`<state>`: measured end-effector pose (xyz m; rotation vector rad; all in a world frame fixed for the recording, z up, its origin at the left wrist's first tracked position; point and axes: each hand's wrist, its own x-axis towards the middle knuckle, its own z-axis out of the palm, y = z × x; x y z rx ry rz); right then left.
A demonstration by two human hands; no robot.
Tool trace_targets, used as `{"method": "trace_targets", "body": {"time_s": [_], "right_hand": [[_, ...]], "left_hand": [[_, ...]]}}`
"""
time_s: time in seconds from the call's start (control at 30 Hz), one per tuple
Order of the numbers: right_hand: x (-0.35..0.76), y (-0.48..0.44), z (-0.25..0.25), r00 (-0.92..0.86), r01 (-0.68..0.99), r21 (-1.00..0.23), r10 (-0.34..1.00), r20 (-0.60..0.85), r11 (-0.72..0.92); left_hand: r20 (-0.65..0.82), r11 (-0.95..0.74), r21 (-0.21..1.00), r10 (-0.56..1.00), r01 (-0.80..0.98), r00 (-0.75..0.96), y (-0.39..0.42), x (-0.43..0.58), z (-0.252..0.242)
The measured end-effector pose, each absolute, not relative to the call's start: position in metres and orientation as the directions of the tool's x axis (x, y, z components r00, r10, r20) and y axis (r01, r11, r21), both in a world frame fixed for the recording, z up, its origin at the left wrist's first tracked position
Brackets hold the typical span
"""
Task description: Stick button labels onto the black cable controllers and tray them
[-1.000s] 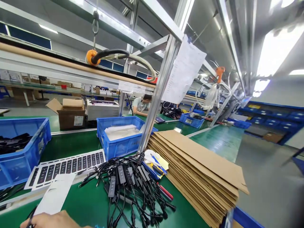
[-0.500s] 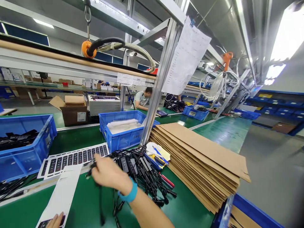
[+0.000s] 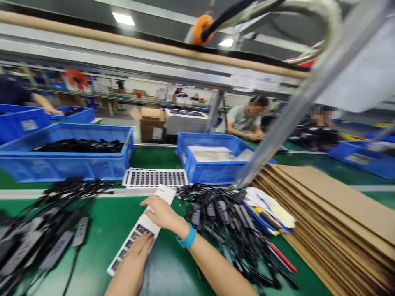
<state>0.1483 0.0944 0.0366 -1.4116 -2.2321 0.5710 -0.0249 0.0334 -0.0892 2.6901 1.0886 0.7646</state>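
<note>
A white label sheet (image 3: 163, 196) with a row of black labels lies slanted on the green bench. My left hand (image 3: 137, 250) rests with its fingers flat on the labels in the sheet's middle. My right hand (image 3: 162, 211), with a blue wristband, is over the sheet's bare upper part, fingers stretched out and thumb apart. Nothing shows in either hand. To the right lies a pile of black cables with small control boxes (image 3: 222, 211). More such controllers (image 3: 58, 248) lie at left. Behind the hands are other label sheets (image 3: 156, 178).
A blue bin (image 3: 64, 164) of black parts stands back left, and another blue bin (image 3: 212, 172) with white sheets stands behind the cables. Stacked cardboard (image 3: 327, 205) fills the right. A metal post (image 3: 296, 107) slants upward. Co-workers (image 3: 245, 119) sit beyond the bench.
The view has swung left. My right hand, at dark cable ends beside the pile before, is now over the label sheet without them. My left hand still touches the sheet.
</note>
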Motion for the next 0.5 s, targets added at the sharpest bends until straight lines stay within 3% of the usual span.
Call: {"method": "trace_targets", "body": {"time_s": [0.23,0.4,0.5], "right_hand": [[0.128,0.097,0.007,-0.465,0.688,-0.588,0.88,0.091,0.425],[0.132,0.086,0.006,-0.482,0.757,-0.488,0.875,0.03,0.434],[0.13,0.082,0.001,-0.466,0.819,-0.352,0.883,0.05,0.452]], "left_hand": [[0.261,-0.579,0.425,0.815,0.696,0.518,0.017,-0.007,-0.069],[0.235,-0.519,0.32,0.854,0.793,0.465,0.016,-0.002,-0.07],[0.237,-0.361,0.25,0.922,0.898,0.305,0.02,-0.013,-0.068]]}}
